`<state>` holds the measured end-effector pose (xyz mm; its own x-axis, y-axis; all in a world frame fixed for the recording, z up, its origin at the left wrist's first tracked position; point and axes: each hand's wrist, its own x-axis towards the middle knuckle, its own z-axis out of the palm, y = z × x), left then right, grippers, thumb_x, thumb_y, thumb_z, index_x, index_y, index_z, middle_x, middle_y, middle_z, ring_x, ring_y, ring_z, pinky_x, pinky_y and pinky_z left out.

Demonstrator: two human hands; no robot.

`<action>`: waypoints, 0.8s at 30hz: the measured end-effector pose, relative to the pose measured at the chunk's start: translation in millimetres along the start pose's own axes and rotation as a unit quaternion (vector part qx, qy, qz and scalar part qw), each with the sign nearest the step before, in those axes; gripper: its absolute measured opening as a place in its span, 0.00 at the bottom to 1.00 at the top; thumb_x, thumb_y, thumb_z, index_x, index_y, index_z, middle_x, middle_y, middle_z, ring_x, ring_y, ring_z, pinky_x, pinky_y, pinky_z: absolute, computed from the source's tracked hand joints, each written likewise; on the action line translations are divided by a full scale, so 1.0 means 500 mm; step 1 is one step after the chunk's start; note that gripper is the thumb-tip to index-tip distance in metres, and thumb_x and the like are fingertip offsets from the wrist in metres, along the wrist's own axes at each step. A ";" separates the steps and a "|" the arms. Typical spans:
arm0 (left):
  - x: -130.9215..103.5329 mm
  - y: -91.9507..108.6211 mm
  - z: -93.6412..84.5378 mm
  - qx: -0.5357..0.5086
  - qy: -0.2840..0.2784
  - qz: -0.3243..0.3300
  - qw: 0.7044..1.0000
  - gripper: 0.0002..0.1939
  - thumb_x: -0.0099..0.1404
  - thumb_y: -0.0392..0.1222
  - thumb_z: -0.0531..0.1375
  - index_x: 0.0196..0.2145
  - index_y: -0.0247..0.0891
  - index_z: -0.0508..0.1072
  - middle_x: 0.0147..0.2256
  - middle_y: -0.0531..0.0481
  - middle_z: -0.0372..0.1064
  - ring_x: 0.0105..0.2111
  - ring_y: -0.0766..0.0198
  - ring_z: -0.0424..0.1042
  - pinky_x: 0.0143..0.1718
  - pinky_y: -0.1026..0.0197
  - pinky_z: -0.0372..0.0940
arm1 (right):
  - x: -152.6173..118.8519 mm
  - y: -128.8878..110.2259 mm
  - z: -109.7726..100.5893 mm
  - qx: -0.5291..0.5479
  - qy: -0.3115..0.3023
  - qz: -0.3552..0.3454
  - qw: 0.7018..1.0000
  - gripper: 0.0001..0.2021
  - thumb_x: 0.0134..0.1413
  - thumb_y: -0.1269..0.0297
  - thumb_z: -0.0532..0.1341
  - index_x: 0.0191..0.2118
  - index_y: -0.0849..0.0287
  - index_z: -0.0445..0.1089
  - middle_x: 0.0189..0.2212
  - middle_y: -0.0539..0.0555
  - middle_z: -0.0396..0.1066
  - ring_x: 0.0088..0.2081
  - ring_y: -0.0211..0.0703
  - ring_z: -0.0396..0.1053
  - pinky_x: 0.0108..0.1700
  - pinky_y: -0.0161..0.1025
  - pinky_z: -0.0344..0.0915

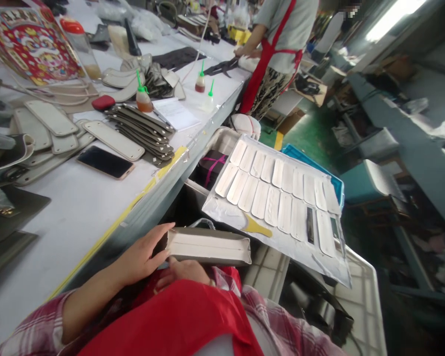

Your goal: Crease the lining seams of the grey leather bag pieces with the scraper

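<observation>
Low in front of my red apron is a dark grey bag body, turned so that its long, pale, box-like end faces up. My left hand grips the left end, thumb and fingers around the corner. My right hand lies curled against the near lower edge. A small bluish-grey piece shows between the two hands; what it belongs to is unclear. Just beyond the bag, a board carries rows of pale rounded strips and a yellow flat scraper-like piece.
On the white table at left lie a phone, stacked dark strips, pale strips and green-tipped bottles. A white crate stands under the board. Another person in a red apron works farther along the table.
</observation>
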<state>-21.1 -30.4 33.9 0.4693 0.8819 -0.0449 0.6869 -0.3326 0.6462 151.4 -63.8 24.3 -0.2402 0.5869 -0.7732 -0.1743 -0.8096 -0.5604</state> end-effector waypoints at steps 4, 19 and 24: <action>0.018 0.029 0.017 0.129 0.009 0.068 0.989 0.30 0.62 0.54 0.52 0.57 0.36 0.55 0.56 0.41 0.58 0.55 0.54 0.57 0.58 0.49 0.48 | -0.086 -0.020 -0.145 -0.014 -0.144 0.012 0.989 0.26 0.44 0.44 0.61 0.29 0.69 0.72 0.22 0.57 0.72 0.21 0.35 0.68 0.25 0.29 0.61; 0.172 0.201 0.198 0.232 -0.143 0.087 0.958 0.46 0.50 0.61 0.58 0.59 0.29 0.54 0.59 0.35 0.52 0.57 0.48 0.53 0.57 0.49 0.45 | 0.073 -0.134 -0.623 -0.617 0.291 -0.168 0.712 0.24 0.48 0.67 0.61 0.54 0.58 0.60 0.56 0.59 0.56 0.57 0.52 0.53 0.57 0.45 0.51; 0.177 0.216 0.195 0.237 -0.160 0.066 0.956 0.44 0.50 0.59 0.58 0.58 0.28 0.55 0.56 0.35 0.55 0.55 0.48 0.56 0.55 0.50 0.48 | 0.135 -0.142 -0.658 -0.707 0.244 -0.111 0.655 0.21 0.51 0.63 0.61 0.51 0.60 0.61 0.49 0.58 0.63 0.51 0.51 0.60 0.52 0.51 0.56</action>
<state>148.9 -20.9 25.5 0.6632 0.6993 -0.2667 0.7484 -0.6148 0.2489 461.9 33.1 -85.8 0.0338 0.8995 -0.4356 0.9876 -0.0969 -0.1233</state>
